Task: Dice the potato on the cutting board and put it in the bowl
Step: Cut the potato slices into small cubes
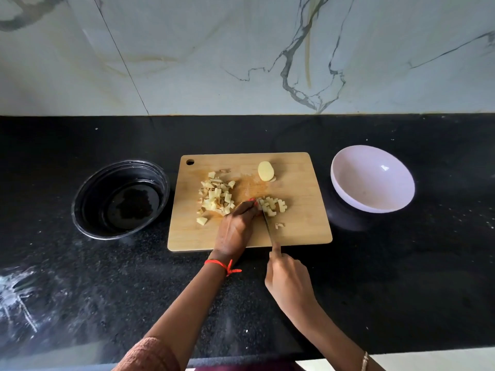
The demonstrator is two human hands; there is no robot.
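A wooden cutting board (pixel 300 231) lies in the middle of the black counter. On its left part sits a heap of diced potato (pixel 215 198). A smaller batch of potato pieces (pixel 273 206) lies at the centre, and my left hand (pixel 235 228) presses its fingertips on that batch's left end. My right hand (pixel 288 277) grips a knife (pixel 268 227) whose blade rests against those pieces, just right of my left fingers. An uncut potato slice (pixel 265 171) lies at the back of the board. A pale pink bowl (pixel 372 179) stands empty to the right of the board.
A black round bowl (pixel 120 199) holding some liquid stands left of the board. A marble wall rises behind the counter. The counter's front edge runs near the bottom of the view.
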